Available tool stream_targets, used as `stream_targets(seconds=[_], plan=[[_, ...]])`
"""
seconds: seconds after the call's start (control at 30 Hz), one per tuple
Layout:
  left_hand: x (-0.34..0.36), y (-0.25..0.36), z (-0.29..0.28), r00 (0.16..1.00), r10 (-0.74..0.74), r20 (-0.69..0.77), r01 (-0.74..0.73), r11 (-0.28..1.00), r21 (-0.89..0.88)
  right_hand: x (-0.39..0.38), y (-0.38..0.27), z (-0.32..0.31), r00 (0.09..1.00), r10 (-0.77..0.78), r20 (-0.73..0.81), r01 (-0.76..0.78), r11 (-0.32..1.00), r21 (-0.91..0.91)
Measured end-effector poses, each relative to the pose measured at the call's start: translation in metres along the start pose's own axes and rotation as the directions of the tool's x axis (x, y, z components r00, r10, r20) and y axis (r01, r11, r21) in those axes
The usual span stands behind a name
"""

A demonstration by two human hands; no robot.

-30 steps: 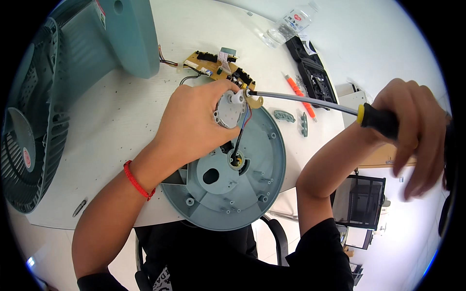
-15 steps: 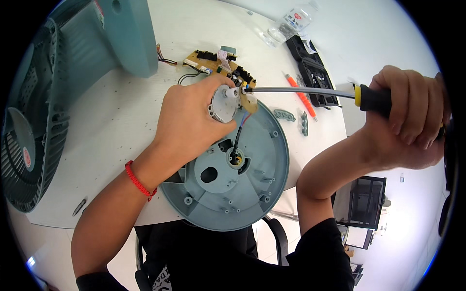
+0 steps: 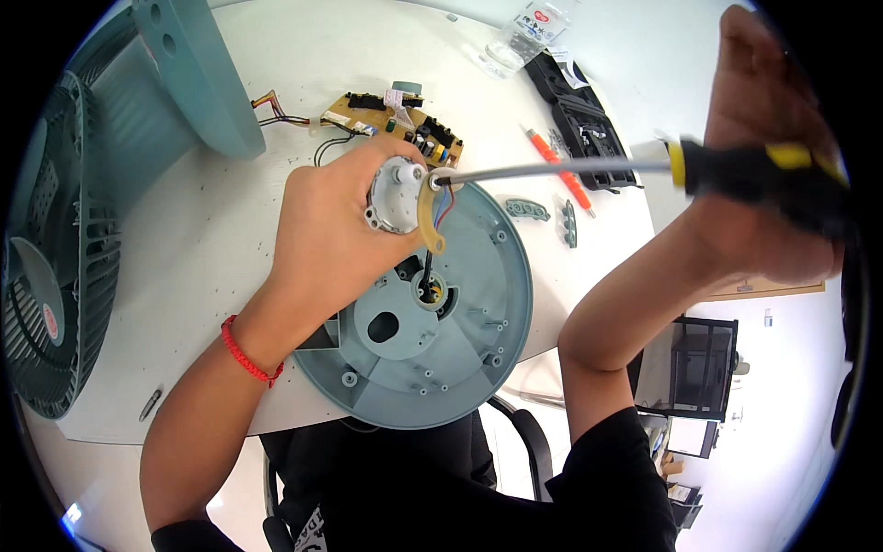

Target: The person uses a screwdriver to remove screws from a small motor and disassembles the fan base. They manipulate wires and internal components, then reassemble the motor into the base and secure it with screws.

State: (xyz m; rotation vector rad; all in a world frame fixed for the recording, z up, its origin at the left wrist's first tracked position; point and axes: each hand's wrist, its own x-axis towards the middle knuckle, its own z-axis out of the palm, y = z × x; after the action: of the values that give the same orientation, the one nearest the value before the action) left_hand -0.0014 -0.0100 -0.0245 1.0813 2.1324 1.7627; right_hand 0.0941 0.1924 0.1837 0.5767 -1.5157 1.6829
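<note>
My left hand [image 3: 326,216], with a red braided bracelet at its wrist, is closed around a small round metal motor [image 3: 395,195]. A yellowish plastic arm [image 3: 430,216] sits against the motor's shaft side, and wires hang from there into the round green fan base [image 3: 414,386] below. The tip of a long screwdriver [image 3: 561,169] is set in the plastic arm's upper end. Its black and yellow handle, blurred, lies across the palm of my right hand [image 3: 759,120], whose fingers are stretched out and not wrapped round it.
A green fan head [image 3: 69,248] and stand [image 3: 198,83] fill the left side. Behind my left hand lies a wired circuit board [image 3: 405,124]. To the right are small green plastic parts [image 3: 527,210], an orange pen-like tool [image 3: 561,172], a black tool case [image 3: 589,129] and a bottle [image 3: 524,39].
My right hand has opened from its grip on the screwdriver handle, its fingers now extended upward. The yellowish arm on the motor now hangs downward in fuller view. The whole view has shifted slightly.
</note>
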Motion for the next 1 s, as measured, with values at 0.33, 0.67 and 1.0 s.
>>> stream_targets(seconds=[0.33, 0.67, 1.0], plan=[[0.000, -0.008, 0.002, 0.984, 0.093, -0.150, -0.097, 0.995, -0.022, 0.006, 0.014, -0.036, 0.652, -0.037, 0.758, -0.395, 0.836, 0.381], [-0.007, 0.004, 0.010, 0.974, 0.103, -0.202, -0.089, 0.993, 0.081, -0.016, -0.029, -0.016, 0.852, 0.362, 0.379, -0.417, 0.906, 0.073], [-0.006, 0.018, -0.001, 0.939, 0.329, 0.099, -0.340, 0.930, 0.136, -0.026, -0.051, -0.024, 0.914, 0.262, 0.309, -0.336, 0.916, 0.219]])
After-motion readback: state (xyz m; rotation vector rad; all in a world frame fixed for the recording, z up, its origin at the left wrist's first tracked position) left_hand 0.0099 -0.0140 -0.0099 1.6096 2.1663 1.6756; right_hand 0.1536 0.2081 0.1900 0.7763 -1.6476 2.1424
